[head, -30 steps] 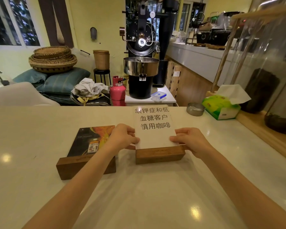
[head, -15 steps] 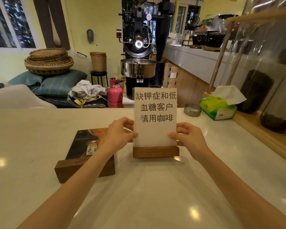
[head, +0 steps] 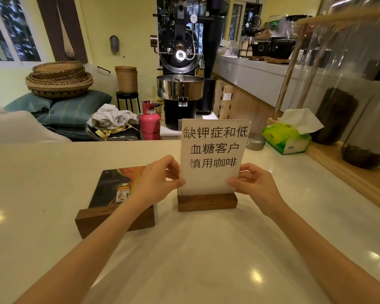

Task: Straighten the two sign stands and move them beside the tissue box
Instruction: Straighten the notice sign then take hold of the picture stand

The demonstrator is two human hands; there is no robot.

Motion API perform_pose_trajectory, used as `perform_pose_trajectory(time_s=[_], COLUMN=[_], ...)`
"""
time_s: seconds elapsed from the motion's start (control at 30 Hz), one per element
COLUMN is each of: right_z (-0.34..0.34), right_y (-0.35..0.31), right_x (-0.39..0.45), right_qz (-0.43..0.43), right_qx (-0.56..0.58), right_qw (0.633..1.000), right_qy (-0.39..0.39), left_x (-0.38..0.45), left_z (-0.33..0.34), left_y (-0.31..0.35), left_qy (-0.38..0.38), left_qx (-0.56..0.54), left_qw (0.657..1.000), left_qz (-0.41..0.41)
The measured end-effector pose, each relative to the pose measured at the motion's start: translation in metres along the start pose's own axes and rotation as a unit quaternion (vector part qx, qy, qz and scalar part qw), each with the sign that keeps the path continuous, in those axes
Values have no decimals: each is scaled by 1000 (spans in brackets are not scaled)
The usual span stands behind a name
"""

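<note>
A white sign stand (head: 213,154) with black printed characters stands upright on its wooden base in the middle of the counter. My left hand (head: 160,178) pinches its left edge and my right hand (head: 253,183) pinches its right edge, low on the panel. A second sign stand (head: 115,189), dark with a bottle picture, lies flat on its back to the left, its wooden base toward me. The green tissue box (head: 286,138) sits at the far right of the counter, well apart from both stands.
A small metal dish (head: 256,143) sits between the upright sign and the tissue box. A wooden ledge (head: 347,172) with tall glass jars runs along the right side. The pale counter (head: 206,249) extends toward me; a coffee roaster stands beyond it.
The white sign has been tipped up from lying back to standing upright on its base. Both hands have risen from the base area to the panel's side edges.
</note>
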State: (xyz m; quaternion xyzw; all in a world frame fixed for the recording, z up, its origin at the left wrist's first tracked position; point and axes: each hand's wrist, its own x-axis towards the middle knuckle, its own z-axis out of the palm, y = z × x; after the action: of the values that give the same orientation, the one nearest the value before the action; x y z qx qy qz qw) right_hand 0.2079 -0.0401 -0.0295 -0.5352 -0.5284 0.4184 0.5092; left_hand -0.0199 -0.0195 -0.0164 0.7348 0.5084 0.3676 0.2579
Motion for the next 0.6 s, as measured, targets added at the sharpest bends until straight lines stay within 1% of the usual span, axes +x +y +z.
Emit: perform_pose_trajectory(time_s=[0.13,0.37,0.43,0.53,0.57,0.6], right_z=[-1,4,6,8,9,10], right_y=[-1,-3,-4,-5,-5,-6], right_x=[-4,-8,-11,-18,-21,-24], right_qz=[1,7,-8,-50,-53,-47], right_qx=[-2,-11,-29,-115,-127,-132], right_qw=[1000,1000,998,978,972,971], right_qy=[-7,21,58,167,190,196], left_x=[-5,-7,-8,-10,-12,-13], left_z=[-1,-1,-2,-4,-6,-8], left_y=[3,4,4,5,6,5], left_qy=[-11,-9,-20,-25,-24,-22], left_qx=[2,2,2,-12,-20,-28], left_qw=[1000,1000,1000,1000,999,999], left_qz=[12,2,0,-15,-21,-26])
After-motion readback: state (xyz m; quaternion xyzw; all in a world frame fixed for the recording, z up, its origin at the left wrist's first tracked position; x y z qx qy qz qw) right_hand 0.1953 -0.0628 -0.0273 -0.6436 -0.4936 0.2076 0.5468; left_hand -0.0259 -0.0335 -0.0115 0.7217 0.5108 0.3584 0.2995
